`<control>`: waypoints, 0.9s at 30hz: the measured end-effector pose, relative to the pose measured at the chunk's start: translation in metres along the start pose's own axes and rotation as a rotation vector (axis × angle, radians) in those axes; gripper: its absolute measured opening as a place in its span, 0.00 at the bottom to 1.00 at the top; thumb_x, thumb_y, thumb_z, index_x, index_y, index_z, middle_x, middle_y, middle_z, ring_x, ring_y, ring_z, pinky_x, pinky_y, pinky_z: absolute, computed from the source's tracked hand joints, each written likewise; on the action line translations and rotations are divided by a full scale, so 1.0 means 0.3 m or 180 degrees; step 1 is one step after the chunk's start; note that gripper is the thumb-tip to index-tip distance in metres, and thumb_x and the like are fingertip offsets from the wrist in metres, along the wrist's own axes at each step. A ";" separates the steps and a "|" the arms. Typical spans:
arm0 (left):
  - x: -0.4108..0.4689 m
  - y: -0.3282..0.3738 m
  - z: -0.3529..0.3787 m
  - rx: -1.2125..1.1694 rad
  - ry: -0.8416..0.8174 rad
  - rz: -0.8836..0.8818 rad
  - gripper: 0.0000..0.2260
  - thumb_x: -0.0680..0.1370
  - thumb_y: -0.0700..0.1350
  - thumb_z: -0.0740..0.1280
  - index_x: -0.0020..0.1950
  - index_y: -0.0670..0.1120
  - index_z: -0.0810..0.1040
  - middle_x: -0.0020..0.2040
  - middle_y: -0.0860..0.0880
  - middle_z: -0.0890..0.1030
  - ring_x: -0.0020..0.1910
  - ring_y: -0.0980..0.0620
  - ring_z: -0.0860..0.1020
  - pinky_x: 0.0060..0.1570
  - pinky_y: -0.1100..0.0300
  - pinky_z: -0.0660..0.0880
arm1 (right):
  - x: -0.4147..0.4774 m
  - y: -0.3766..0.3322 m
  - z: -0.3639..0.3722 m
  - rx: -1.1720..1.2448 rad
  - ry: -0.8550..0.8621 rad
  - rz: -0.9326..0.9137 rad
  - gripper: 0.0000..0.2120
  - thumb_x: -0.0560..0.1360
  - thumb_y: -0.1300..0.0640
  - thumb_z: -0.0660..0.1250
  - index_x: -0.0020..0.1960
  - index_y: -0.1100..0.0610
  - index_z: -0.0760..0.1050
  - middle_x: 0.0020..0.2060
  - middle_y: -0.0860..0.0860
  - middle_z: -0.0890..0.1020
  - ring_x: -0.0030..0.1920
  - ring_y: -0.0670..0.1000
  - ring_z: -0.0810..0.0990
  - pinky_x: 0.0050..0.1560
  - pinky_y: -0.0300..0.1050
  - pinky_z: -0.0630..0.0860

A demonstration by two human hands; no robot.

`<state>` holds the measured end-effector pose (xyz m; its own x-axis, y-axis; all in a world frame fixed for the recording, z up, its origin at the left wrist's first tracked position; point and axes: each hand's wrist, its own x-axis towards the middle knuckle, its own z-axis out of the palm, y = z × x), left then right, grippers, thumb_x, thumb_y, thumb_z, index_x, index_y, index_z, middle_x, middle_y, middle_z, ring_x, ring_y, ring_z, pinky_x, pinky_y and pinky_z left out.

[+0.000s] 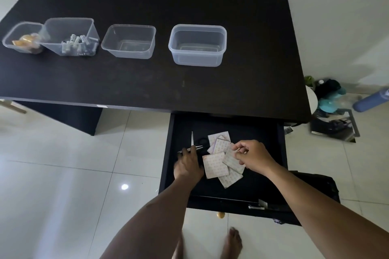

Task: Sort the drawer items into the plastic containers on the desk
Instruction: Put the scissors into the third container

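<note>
Right hand (253, 154) inside the open drawer (261, 183), thumb and forefinger pinched narrow on the edge of a white dotted sheet (232, 159), other fingers curled. Left hand (188, 165) at the drawer's left side, fingers bent down over thin metal tweezers (192, 147); whether actually gripping or only resting on them, cannot tell. Dark scissors (203, 142) just behind the tweezers, partly hidden. More dotted sheets (215, 165) fanned in an overlapping pile across the drawer's middle, between the two hands.

Beyond the drawer, black desk (147, 82) with four clear plastic containers in a row. Directly behind the drawer, a rounded tub (197, 45), nothing in it. Left of that, a shallower tub (129, 41), likewise bare. Farther left, a taller bin (71, 37) holding small grey cylindrical pieces. Farthest from the drawer, a small tub (23, 37) with something yellowish, blurred.
</note>
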<state>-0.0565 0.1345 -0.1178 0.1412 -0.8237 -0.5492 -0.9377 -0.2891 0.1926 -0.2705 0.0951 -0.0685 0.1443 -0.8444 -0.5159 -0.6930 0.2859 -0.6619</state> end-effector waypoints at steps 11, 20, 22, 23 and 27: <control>-0.051 -0.011 -0.097 -0.0869 -0.0021 0.0109 0.21 0.78 0.53 0.64 0.68 0.48 0.65 0.53 0.43 0.82 0.53 0.41 0.80 0.45 0.53 0.75 | -0.010 -0.021 -0.012 0.0060 0.0120 0.0026 0.07 0.75 0.62 0.71 0.49 0.51 0.81 0.37 0.53 0.85 0.35 0.48 0.85 0.34 0.35 0.75; -0.140 -0.045 -0.322 -0.1619 -0.0713 -0.0019 0.19 0.81 0.49 0.52 0.63 0.49 0.79 0.54 0.41 0.80 0.51 0.39 0.81 0.56 0.48 0.80 | 0.038 -0.146 0.084 -0.0099 0.0119 -0.0268 0.11 0.73 0.64 0.65 0.51 0.53 0.83 0.46 0.48 0.84 0.47 0.44 0.82 0.49 0.38 0.79; -0.159 -0.079 -0.374 -0.1760 -0.0911 -0.0097 0.17 0.80 0.47 0.54 0.59 0.46 0.80 0.48 0.40 0.80 0.45 0.39 0.82 0.49 0.48 0.83 | 0.064 -0.168 0.136 -0.0266 -0.0027 -0.0341 0.13 0.72 0.63 0.68 0.54 0.52 0.81 0.49 0.46 0.81 0.49 0.44 0.80 0.53 0.43 0.80; -0.166 -0.098 -0.397 -0.1807 -0.1004 -0.0125 0.16 0.80 0.47 0.55 0.59 0.45 0.79 0.48 0.40 0.79 0.43 0.40 0.82 0.45 0.51 0.83 | 0.078 -0.178 0.162 -0.0387 -0.0086 -0.0396 0.15 0.72 0.62 0.70 0.56 0.51 0.80 0.51 0.45 0.79 0.50 0.45 0.78 0.54 0.44 0.79; -0.163 -0.174 -0.441 -0.2068 -0.1224 -0.0022 0.14 0.80 0.47 0.58 0.61 0.49 0.79 0.46 0.46 0.77 0.38 0.47 0.78 0.34 0.58 0.76 | 0.123 -0.218 0.257 -0.1038 -0.0167 -0.0768 0.22 0.71 0.59 0.72 0.65 0.51 0.76 0.56 0.44 0.75 0.60 0.47 0.74 0.58 0.45 0.74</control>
<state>0.0276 0.1255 0.0065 -0.0859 -0.6270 -0.7743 -0.5445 -0.6212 0.5635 -0.1653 0.0803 -0.0861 0.3602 -0.8429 -0.3997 -0.8212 -0.0833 -0.5645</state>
